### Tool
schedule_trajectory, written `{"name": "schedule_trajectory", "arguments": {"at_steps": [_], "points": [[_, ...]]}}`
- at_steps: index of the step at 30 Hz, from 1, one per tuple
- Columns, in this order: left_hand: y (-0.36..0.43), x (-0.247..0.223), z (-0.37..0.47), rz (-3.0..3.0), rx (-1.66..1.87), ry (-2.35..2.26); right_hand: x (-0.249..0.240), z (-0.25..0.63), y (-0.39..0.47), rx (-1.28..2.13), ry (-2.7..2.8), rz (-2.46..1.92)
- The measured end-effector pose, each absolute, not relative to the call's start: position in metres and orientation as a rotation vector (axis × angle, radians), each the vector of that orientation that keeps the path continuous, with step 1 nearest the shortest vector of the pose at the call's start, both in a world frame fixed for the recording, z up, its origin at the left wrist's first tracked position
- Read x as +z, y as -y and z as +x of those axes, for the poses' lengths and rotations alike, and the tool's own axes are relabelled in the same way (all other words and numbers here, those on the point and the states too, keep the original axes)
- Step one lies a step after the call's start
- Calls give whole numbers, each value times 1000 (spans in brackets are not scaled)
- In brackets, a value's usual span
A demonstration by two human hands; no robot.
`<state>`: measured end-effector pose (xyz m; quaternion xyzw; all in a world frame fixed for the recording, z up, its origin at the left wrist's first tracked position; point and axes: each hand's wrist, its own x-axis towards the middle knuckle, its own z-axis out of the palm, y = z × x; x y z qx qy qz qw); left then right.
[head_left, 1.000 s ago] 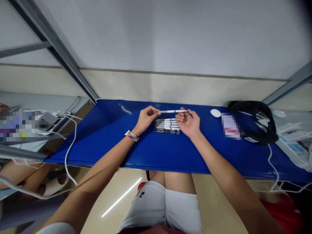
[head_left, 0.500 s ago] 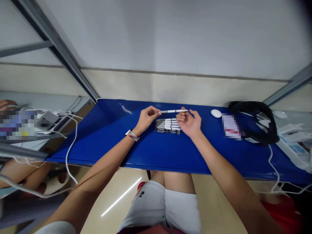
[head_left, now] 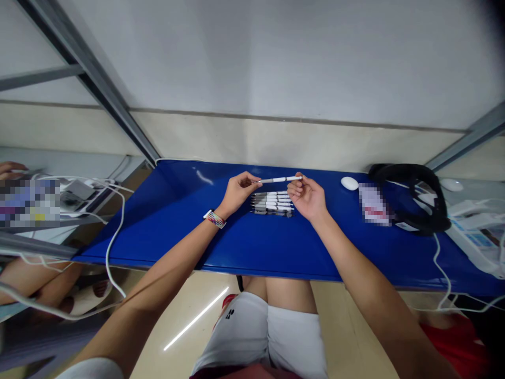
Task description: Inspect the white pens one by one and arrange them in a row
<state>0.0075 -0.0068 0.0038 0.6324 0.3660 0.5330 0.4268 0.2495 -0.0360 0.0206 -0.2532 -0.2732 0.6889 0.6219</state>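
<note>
A white pen (head_left: 278,180) is held level above the blue table (head_left: 244,242). My left hand (head_left: 240,190) pinches its grey left end between thumb and fingers. At the pen's right end, the thumb and forefinger of my right hand (head_left: 308,196) are closed on the tip, with the other fingers curled below. Just under the held pen, several white pens (head_left: 272,200) lie side by side in a stack of rows, with a darker, clear-looking pen (head_left: 272,213) nearest me. My right fingers partly cover the right ends of the row.
Right of my hands lie a white mouse (head_left: 349,183), a blurred packet (head_left: 374,205) and a black headset-like strap (head_left: 442,205). White cables (head_left: 438,263) hang at both sides. Another person's hand (head_left: 11,169) shows at the far left, beyond a metal frame post (head_left: 118,105).
My right thumb and forefinger, apart before, have closed on the pen's right end. That end has risen slightly. My left hand has stayed in place.
</note>
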Motion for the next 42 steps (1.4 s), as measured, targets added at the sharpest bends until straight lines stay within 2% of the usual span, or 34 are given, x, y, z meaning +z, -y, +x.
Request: {"name": "schedule_trajectory", "arguments": {"at_steps": [7, 14, 18, 25, 42], "points": [[4, 2, 3, 1619, 1376, -947, 9, 259, 25, 1435, 805, -848], [4, -1, 0, 1858, 1303, -1058, -13, 268, 19, 570, 1465, -1207], [1, -6, -4, 2004, 1232, -1142, -18, 271, 18, 330, 1697, -1272], [-7, -13, -8, 2203, 1131, -1199, -19, 272, 21, 259, 1890, -1363], [-9, -13, -6, 2249, 1052, -1199, -16, 273, 23, 242, 1883, -1409]]}}
